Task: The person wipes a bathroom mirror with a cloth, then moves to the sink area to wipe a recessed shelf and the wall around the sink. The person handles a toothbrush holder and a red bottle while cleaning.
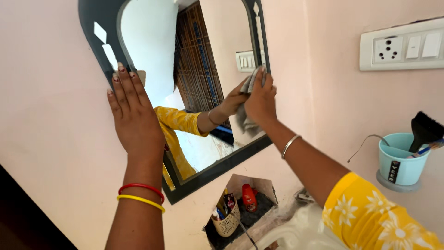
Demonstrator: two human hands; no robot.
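Note:
A wall mirror (152, 55) with a dark arched frame (217, 169) hangs on a pink wall. My left hand (134, 115) lies flat, fingers spread, against the frame's left side. My right hand (261, 99) presses a grey cloth (245, 122) against the glass near the right edge. The mirror reflects my right hand, a yellow sleeve and a brown window grille.
A white switch and socket plate (402, 46) sits on the wall at upper right. Below it a light blue cup (400, 159) on a small wall holder carries a black brush (425, 129). A wall niche (259, 213) under the mirror holds a cream basket (226, 224) and a red bottle (249, 198).

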